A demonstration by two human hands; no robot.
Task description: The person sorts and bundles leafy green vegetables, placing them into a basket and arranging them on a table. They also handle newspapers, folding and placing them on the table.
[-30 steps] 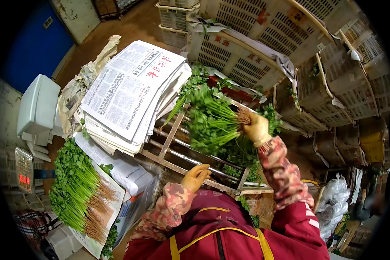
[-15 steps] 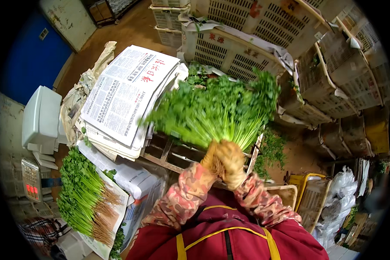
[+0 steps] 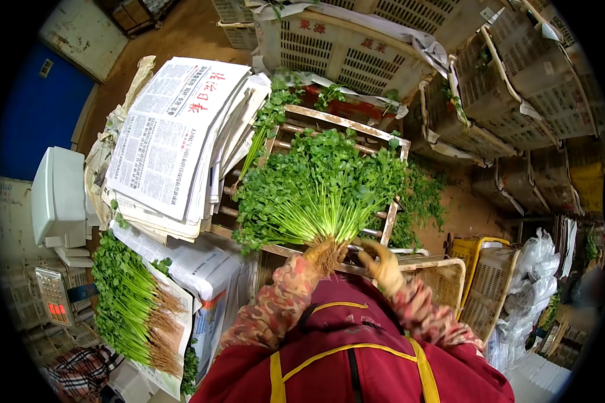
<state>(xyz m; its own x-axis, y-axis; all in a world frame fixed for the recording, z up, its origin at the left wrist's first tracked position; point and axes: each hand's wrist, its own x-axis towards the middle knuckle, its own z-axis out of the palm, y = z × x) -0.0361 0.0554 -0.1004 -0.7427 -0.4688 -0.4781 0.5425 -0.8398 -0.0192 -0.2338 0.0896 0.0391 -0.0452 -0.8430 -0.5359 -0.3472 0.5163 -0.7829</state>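
The left hand [image 3: 310, 254] is brought in low over the apron front, its forearm angled up and inward from the lower edge, and its fingers are closed around the root end of a leafy green bunch [image 3: 319, 191]. The right hand [image 3: 383, 267] is held just beside the roots and apart from them, with its fingers parted and loosely bent; nothing is seen gripped in it. The bunch is laid on a rusty metal frame [image 3: 349, 123], its leaves fanned away from the body and its roots turned toward it. On the left, the frame is bordered by a stack of newspapers [image 3: 171, 134], close to the outermost leaves. The far side is bounded by a pale slatted crate [image 3: 346, 57]. To the right, a stretch of brown floor [image 3: 465, 205] is seen past loose greens [image 3: 420, 205], and the near right corner is flanked by a tan crate [image 3: 440, 279].
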